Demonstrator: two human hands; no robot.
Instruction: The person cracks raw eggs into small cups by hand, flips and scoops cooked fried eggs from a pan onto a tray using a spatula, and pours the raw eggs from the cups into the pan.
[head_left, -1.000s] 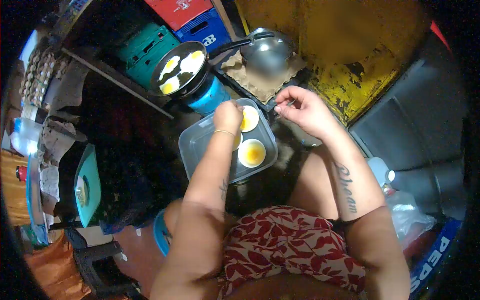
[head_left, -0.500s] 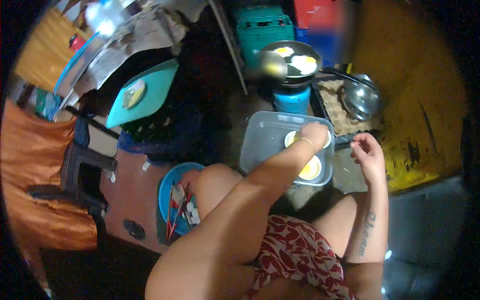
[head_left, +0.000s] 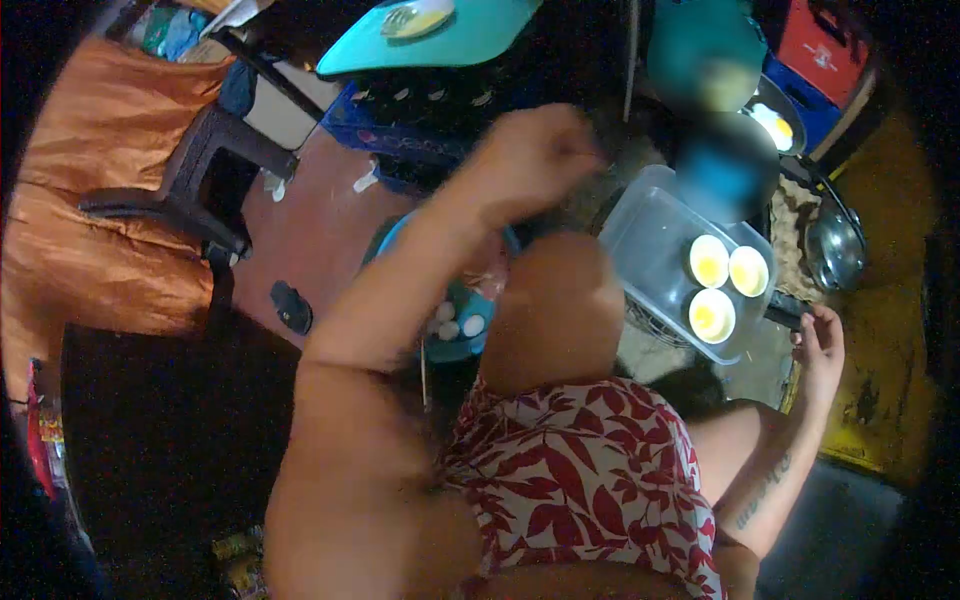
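My left hand point(head_left: 535, 150) is raised and blurred, its fingers curled into a fist, above a blue plate point(head_left: 452, 345) that holds small white pieces and thin sticks. Nothing shows in the fist. To the right lies a clear plastic container point(head_left: 640, 215) with three fried eggs point(head_left: 711, 315) in its far corner. My right hand point(head_left: 820, 345) hovers by the container's near right corner, fingers loosely apart and holding nothing I can see. My knee point(head_left: 555, 310) sits between the plate and the container.
A dark frying pan point(head_left: 775, 120) with an egg sits beyond the container, and a steel pot point(head_left: 835, 250) stands to the right. A teal lid point(head_left: 440, 35) rests on dark crates at the top. Left are a black stool point(head_left: 200, 170) and orange cloth point(head_left: 100, 230).
My view has swung left. My left hand has left the container and lifted over the blue plate. My right hand has dropped to the container's near corner.
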